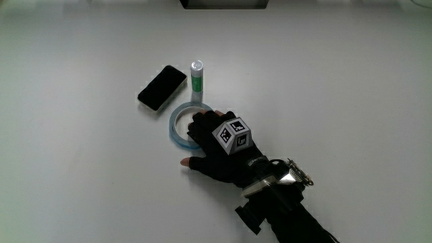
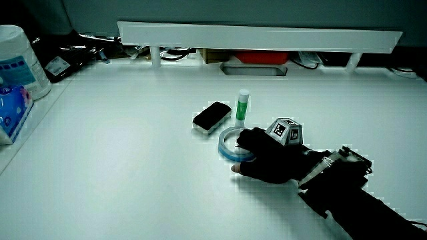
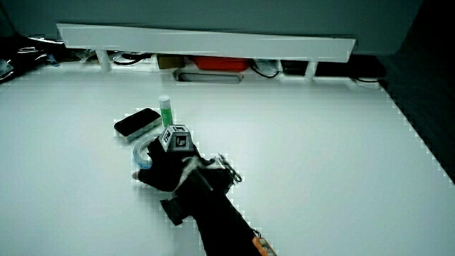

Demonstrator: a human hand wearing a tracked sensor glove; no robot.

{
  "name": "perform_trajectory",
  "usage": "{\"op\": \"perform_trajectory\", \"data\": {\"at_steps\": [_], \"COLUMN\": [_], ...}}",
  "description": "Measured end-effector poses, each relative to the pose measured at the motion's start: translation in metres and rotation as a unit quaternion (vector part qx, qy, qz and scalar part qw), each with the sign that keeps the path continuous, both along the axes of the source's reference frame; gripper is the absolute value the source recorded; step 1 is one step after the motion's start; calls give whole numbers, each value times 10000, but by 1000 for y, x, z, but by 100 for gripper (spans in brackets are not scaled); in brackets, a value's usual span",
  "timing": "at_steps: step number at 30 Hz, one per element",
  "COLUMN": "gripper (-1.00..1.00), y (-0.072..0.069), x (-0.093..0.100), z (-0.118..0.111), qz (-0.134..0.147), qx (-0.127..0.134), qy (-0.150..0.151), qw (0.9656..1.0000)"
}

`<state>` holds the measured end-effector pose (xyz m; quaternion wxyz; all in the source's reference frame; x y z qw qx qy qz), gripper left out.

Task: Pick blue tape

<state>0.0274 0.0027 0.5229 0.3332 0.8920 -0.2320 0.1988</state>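
Main view shows the blue tape [image 1: 178, 128] lying flat on the white table [image 1: 324, 81], its open hole facing straight up; being a ring, it has no long axis to speak of. The hand [image 1: 216, 145] rests on the part of the ring nearest the person, fingers curled over the rim, thumb out on the table beside it. Whether the roll is truly gripped, I cannot tell. Just past the tape stands a green glue stick [image 1: 196, 83], upright, and beside that lies a black phone [image 1: 162, 88], flat and slantwise. In both side views the tape [image 2: 230, 145] [image 3: 144, 154] sits under the fingertips.
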Motion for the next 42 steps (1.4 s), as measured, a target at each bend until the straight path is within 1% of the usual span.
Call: {"op": "perform_trajectory", "data": {"at_steps": [1,2,3,5,6,7,8,9,10,11,12,15,23,27,29,30,32,35,36,37,38,41,42], "gripper": [12,15,18,24,27,30,33,36,39,42,45,55,79,91,97,100,100,100,100,100,100,100,100], "y": [1,2,2,3,4,4,5,6,6,7,8,9,11,13,13,14,15,16,16,16,15,15,15], "x": [0,-1,-1,-3,-3,-4,-5,-5,-5,-5,-5,-4,0,0,0,0,0,1,1,1,1,2,2], "z": [3,5,1,-1,4,0,-2,3,3,5,3,0,15,7,7,9,4,5,3,3,-1,-6,-8], "qz": [5,-17,17,-9,-29,-11,-27,-7,-54,-23,22,67,242,343,361,325,334,311,322,315,326,330,307], "qx": [10,95,148,192,182,320,311,375,340,385,502,693,928,1151,1192,1281,1289,1331,1302,1316,1314,1397,1384], "qy": [-37,27,-16,-93,-104,-93,-191,-156,-260,-259,-286,-423,-530,-675,-684,-667,-732,-695,-740,-702,-769,-818,-822], "qw": [10000,9999,9999,9998,9998,9994,9993,9992,9991,9989,9983,9967,9940,9905,9899,9890,9884,9882,9882,9883,9878,9863,9865]}}
